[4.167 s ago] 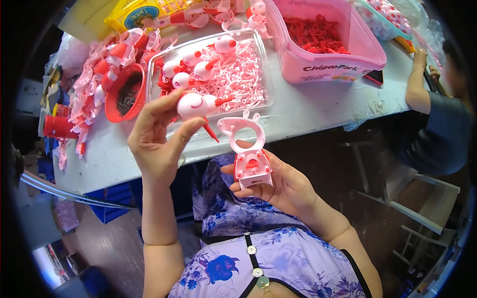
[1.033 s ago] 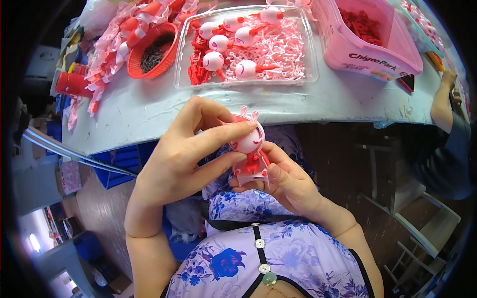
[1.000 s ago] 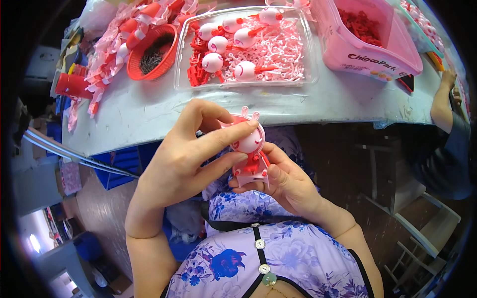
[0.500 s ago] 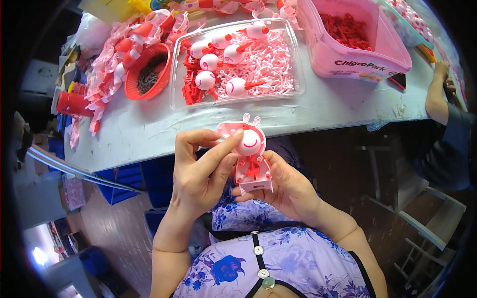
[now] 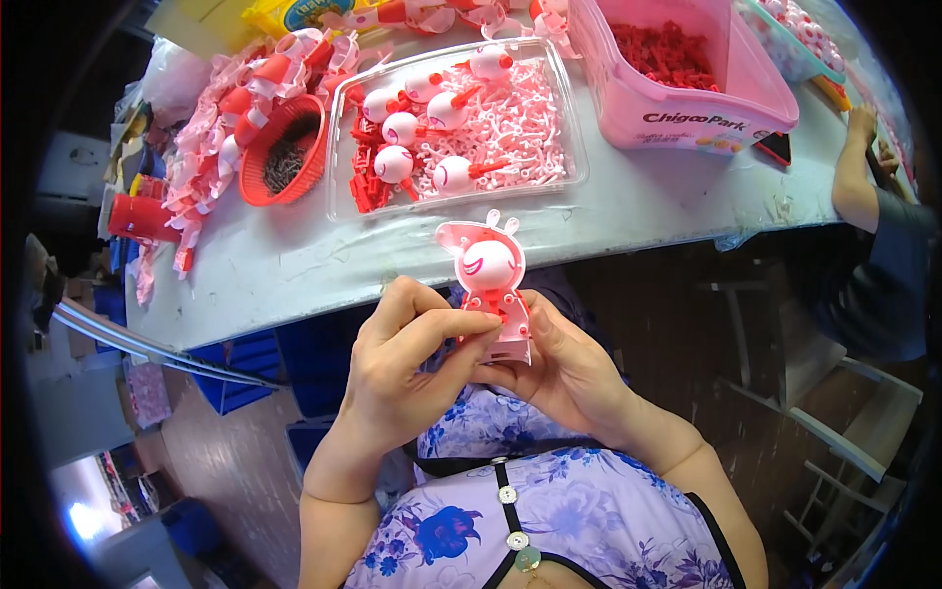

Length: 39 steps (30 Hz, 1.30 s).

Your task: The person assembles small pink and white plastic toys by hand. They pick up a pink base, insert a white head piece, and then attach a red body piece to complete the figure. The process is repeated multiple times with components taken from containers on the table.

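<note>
Between my hands, in front of the table edge, is a half-open pink plastic toy figure (image 5: 516, 350) with two ears on top. A white ball (image 5: 491, 265) with pink curved markings sits in its head, and red parts show in the body below. My right hand (image 5: 571, 375) grips the lower right side of the shell, thumb at its edge and fingers behind. My left hand (image 5: 407, 358) is closed, thumb and forefinger pinched at the red parts inside the body. Those fingertips partly hide what they touch.
On the table, a clear tray (image 5: 579, 177) holds pink and red pieces and several white balls. An orange-red basket (image 5: 257, 196) contains dark small parts. Nearby are a pink bin (image 5: 677, 133) of red pieces and piled pink parts (image 5: 211, 147). Another person's arm (image 5: 856, 177) rests at the right.
My left fingers have moved from the white ball down to the red parts in the body. The ball's markings have turned. My right hand still holds the shell.
</note>
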{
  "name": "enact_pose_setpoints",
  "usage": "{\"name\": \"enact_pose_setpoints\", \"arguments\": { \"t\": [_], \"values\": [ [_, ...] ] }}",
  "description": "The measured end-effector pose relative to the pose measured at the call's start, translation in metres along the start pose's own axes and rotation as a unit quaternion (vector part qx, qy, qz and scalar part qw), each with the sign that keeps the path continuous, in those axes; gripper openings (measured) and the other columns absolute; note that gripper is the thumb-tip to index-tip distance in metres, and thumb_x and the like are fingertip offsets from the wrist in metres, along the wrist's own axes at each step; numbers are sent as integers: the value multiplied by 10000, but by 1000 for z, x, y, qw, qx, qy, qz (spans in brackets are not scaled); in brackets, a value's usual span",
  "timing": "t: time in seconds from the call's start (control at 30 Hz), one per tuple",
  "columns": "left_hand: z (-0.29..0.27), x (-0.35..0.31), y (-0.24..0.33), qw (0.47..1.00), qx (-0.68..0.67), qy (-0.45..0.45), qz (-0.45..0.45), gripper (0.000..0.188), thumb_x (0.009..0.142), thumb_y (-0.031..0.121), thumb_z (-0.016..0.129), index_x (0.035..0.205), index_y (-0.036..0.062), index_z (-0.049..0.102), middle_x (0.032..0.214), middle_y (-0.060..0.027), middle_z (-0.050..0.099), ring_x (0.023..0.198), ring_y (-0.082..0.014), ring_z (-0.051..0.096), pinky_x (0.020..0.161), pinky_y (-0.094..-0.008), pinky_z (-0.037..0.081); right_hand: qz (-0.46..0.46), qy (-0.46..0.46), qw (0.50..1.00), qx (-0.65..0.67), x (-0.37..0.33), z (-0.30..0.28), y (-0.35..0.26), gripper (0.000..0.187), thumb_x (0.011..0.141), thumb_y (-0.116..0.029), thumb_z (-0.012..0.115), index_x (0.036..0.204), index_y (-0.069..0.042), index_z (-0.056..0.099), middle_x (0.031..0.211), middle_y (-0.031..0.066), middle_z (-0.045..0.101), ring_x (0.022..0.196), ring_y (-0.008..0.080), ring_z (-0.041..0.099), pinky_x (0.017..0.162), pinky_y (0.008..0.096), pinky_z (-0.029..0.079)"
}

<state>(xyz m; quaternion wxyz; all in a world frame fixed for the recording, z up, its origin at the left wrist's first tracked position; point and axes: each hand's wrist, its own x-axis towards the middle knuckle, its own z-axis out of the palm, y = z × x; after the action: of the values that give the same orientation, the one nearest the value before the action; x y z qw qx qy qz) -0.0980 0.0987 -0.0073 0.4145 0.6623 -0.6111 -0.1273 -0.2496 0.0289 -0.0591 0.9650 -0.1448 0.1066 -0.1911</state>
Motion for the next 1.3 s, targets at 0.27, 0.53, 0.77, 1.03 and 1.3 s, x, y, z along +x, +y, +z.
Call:
{"name": "enact_pose_setpoints", "arguments": {
  "t": [0.27,0.53,0.77,1.03,1.3],
  "values": [
    [-5,27,-11,968,-223,-50,-101,79,811,8,676,883,-15,695,783,-2,515,728,-61,465,649,-187,346,-28,8,1000,-12,-3,8,-20,453,1010,-345,377,1322,-19,339,1342,226,437,1209,293,507,1041,430,422],
    [-26,107,-45,999,-12,-35,11,121,830,48,670,945,18,693,828,-30,639,692,-85,559,641,-218,431,-68,45,997,-16,-14,1,-31,482,1023,-350,316,1326,25,318,1364,297,394,1174,326,536,1015,412,453],
    [2,144,-48,977,145,-143,55,171,788,154,708,894,20,695,834,-114,642,735,-200,586,694,-308,467,-67,52,996,-30,-13,-3,-33,481,1020,-360,326,1315,20,344,1361,293,400,1171,317,539,1013,403,456],
    [8,146,-45,985,126,-110,34,117,791,106,683,848,3,681,794,-103,627,743,-211,604,705,-314,470,-84,32,996,-28,-13,-7,-38,495,1014,-364,343,1339,9,323,1368,275,403,1201,324,513,1039,414,426],
    [-3,114,-12,977,86,6,196,181,717,-57,692,879,21,676,805,-84,637,722,-173,651,647,-284,516,-75,37,996,-9,-8,-3,-44,548,1009,-379,355,1390,7,276,1363,239,424,1201,314,512,1039,412,422]
  ]
}}
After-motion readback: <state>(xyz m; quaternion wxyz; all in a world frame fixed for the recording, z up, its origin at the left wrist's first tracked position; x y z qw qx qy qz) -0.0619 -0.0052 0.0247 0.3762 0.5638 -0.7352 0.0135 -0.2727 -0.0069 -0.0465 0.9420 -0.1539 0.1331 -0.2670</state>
